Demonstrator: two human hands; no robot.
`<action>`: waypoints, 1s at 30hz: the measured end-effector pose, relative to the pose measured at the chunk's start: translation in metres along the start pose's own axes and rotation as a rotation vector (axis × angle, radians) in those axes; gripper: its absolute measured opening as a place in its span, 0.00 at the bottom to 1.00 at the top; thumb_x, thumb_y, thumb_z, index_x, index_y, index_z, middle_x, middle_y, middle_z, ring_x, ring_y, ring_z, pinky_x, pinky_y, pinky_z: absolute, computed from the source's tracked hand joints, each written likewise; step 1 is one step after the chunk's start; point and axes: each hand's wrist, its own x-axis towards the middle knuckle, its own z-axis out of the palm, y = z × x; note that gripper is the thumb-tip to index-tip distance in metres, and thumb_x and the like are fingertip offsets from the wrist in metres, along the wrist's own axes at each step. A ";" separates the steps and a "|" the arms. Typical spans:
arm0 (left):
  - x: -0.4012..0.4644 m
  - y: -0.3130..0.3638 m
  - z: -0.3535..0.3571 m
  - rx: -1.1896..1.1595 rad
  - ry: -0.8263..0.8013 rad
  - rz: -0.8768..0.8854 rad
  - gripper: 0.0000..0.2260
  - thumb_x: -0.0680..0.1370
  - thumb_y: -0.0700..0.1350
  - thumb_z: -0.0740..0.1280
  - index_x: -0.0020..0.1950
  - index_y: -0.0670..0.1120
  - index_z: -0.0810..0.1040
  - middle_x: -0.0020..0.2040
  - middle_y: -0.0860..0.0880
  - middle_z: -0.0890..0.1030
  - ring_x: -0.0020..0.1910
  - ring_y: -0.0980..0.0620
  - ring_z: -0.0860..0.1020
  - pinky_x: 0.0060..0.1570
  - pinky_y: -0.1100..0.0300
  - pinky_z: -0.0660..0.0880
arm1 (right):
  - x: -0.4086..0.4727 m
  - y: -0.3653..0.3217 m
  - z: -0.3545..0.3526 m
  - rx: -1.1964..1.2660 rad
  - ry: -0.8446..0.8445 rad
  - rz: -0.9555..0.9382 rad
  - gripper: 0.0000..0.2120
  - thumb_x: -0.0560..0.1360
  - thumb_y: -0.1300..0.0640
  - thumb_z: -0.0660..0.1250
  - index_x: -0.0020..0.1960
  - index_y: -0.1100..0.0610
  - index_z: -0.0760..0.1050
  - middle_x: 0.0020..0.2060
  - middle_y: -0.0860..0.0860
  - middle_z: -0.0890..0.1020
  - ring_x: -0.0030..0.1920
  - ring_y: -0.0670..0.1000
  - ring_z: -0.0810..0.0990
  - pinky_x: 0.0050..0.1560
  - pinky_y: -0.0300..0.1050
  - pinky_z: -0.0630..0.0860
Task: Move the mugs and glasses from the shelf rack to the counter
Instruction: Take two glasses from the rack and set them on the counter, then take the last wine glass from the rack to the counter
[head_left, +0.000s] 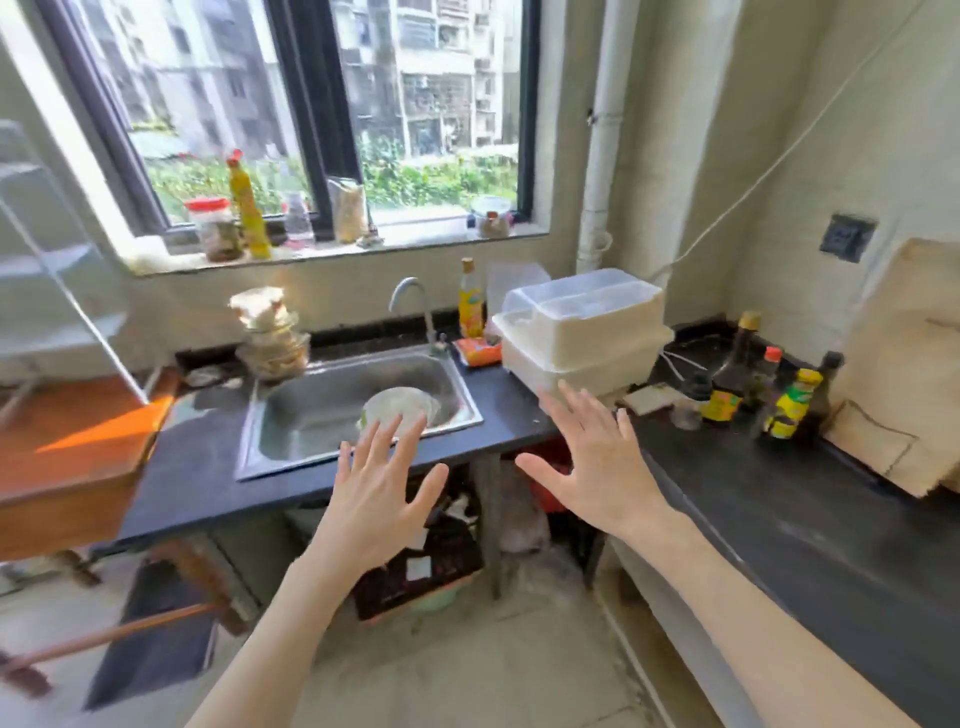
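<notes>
My left hand (376, 491) is held out over the front edge of the dark counter (810, 525), fingers spread, holding nothing. My right hand (597, 457) is also spread and empty, just in front of a white lidded plastic dish box (582, 327) on the counter. A white wire shelf rack (57, 280) shows at the far left edge, blurred; I cannot make out any mugs or glasses on it. A small clear glass (687, 410) stands on the counter among the bottles at the right.
A steel sink (311, 410) with a tap holds a pale bowl (397, 408). Stacked glass bowls (270, 338) stand at its left. Sauce bottles (727, 374) cluster at the right. A wooden table (67, 447) stands left. Jars line the windowsill (332, 249).
</notes>
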 end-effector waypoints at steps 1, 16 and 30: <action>-0.011 -0.026 -0.014 0.008 0.013 -0.030 0.28 0.77 0.61 0.51 0.75 0.56 0.49 0.77 0.50 0.51 0.76 0.50 0.45 0.73 0.46 0.43 | 0.008 -0.028 0.014 0.008 -0.006 -0.031 0.36 0.73 0.35 0.56 0.75 0.45 0.47 0.76 0.50 0.53 0.76 0.51 0.50 0.73 0.59 0.45; -0.169 -0.362 -0.223 0.172 0.281 -0.581 0.28 0.77 0.62 0.50 0.74 0.57 0.47 0.77 0.53 0.50 0.76 0.51 0.44 0.72 0.46 0.44 | 0.125 -0.442 0.192 0.184 -0.163 -0.553 0.35 0.73 0.35 0.55 0.75 0.45 0.48 0.76 0.51 0.56 0.76 0.53 0.49 0.72 0.62 0.47; -0.042 -0.583 -0.330 0.139 0.326 -0.551 0.29 0.76 0.63 0.51 0.75 0.55 0.51 0.77 0.52 0.52 0.76 0.53 0.47 0.74 0.48 0.49 | 0.350 -0.603 0.283 0.183 -0.119 -0.590 0.34 0.74 0.35 0.54 0.75 0.46 0.47 0.77 0.52 0.53 0.76 0.53 0.48 0.73 0.59 0.44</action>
